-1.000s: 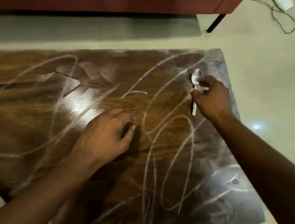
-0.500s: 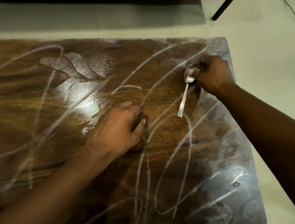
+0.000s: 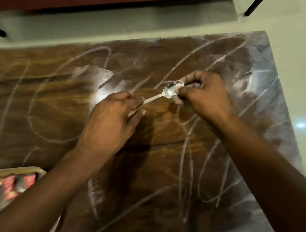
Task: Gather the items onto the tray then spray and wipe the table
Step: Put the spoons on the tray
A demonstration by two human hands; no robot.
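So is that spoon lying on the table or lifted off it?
Lifted, it seems. The right hand pinches the spoon by its bowl, and the left hand closes on the handle end, above the table.

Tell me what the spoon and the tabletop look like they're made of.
Spoon: polished metal, likely steel; its bowl mirrors the light. Tabletop: seemingly wood or wood-look laminate, glossy; brown grain with a bright glare, streaked by pale chalky lines.
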